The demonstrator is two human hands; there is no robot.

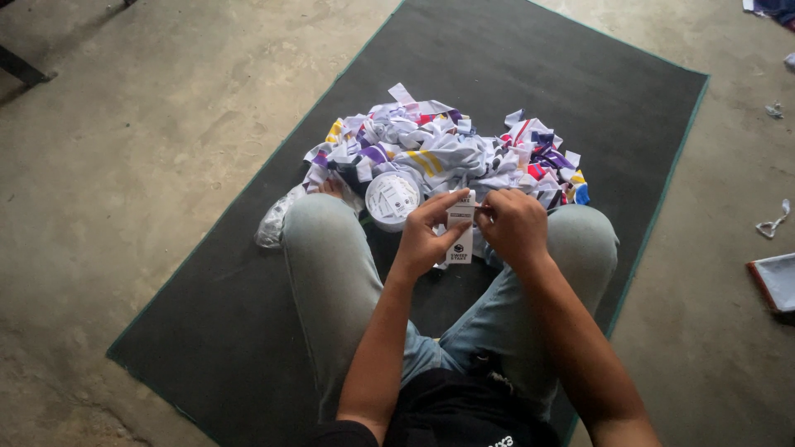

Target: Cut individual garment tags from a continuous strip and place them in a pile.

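White card label pinched between left hand and right hand — above lap, sock pile beyond

Single head-worn view, looking steeply down and forward from above the dark mat; close range, mat fills centre, concrete floor around it.

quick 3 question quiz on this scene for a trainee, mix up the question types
1. True or false: both hands hold the white card tag.
2. What lies just beyond the knees? A) pile of striped socks B) stack of plates C) toolbox
3. What does the person sit on?

Key
1. True: the left hand and right hand pinch it together.
2. A
3. A dark mat on the concrete floor.
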